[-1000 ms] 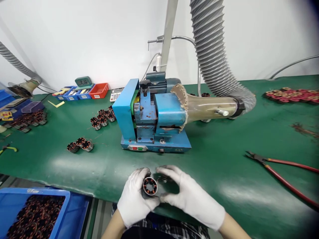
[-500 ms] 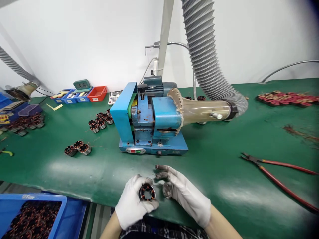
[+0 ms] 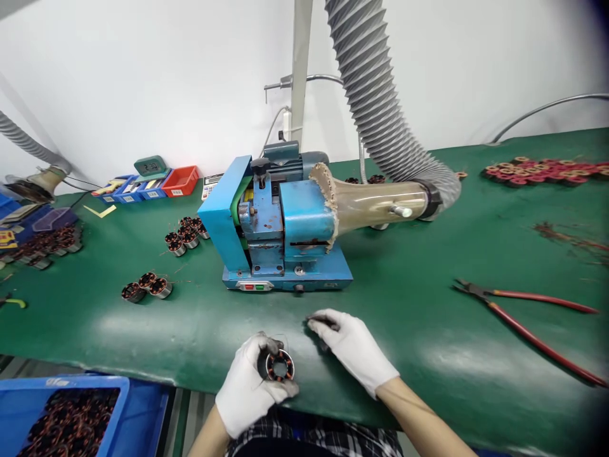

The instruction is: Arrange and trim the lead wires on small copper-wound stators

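Left hand (image 3: 247, 390), gloved, gripped wound stator (image 3: 279, 366) at near edge of green surface (image 3: 428, 355), bore facing camera. Right hand (image 3: 352, 346), gloved, lay palm down just beside, fingers loosely spread, holding nothing visible. Beyond: blue machine (image 3: 280, 231) with hose (image 3: 380, 114). Left of it: stator clusters (image 3: 145, 285). Far right: red-handled cutters (image 3: 528, 317). Blue bin (image 3: 71, 416) sat below the near edge.

Green bench (image 3: 428, 266), blue machine (image 3: 280, 235), red-handled cutters (image 3: 528, 317), loose stators (image 3: 145, 287)
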Motion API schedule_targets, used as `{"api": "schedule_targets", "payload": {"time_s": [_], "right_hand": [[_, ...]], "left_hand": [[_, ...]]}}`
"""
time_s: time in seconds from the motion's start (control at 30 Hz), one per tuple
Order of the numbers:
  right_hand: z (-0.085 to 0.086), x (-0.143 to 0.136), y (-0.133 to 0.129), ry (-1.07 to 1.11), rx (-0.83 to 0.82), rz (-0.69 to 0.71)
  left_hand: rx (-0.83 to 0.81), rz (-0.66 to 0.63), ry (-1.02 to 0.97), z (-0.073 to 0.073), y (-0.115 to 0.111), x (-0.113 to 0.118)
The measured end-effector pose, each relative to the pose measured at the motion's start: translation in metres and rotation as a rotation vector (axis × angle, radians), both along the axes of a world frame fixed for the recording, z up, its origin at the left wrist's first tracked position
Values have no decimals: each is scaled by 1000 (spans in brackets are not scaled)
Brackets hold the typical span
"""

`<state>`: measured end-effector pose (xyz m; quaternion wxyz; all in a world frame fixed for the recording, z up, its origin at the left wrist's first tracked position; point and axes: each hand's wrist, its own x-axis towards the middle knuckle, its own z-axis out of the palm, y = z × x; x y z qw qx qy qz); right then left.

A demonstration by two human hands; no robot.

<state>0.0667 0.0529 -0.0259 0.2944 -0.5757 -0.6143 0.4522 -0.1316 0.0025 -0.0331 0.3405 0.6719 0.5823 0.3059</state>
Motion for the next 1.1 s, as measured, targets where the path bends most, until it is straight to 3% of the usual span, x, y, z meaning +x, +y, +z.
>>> {"api": "schedule_targets", "payload": {"time_s": [0.07,0.13,0.2,0.27,0.47,0.6,0.67,0.77,0.87,0.97,1.1], "right_hand": [[4,2,-9,21,109,48],[8,-2,-23,-72,239,226],[9,-10,-37,-230,291,384],[7,-17,-46,-345,300,455],[5,-17,-52,-374,483,476],[16,-15,-55,-298,652,409],[24,-17,-55,-261,605,378],[37,-17,-51,-93,344,355],[49,-15,-46,46,140,399],[58,-13,-45,5,141,426],[62,-14,-48,-63,199,385]], "left_hand": [[140,-72,100,-2,0,-3],[300,-168,222,-5,2,-5],[340,-236,265,-7,3,-6],[315,-225,223,-9,3,-7],[314,-168,40,1,-10,-7],[151,-97,-53,16,-21,1],[60,-47,-109,22,-27,2],[-23,-47,-182,34,-33,-7],[-23,-215,-233,48,-33,-20],[220,-293,-181,60,-29,-21],[523,-111,188,67,-27,-11]]}}
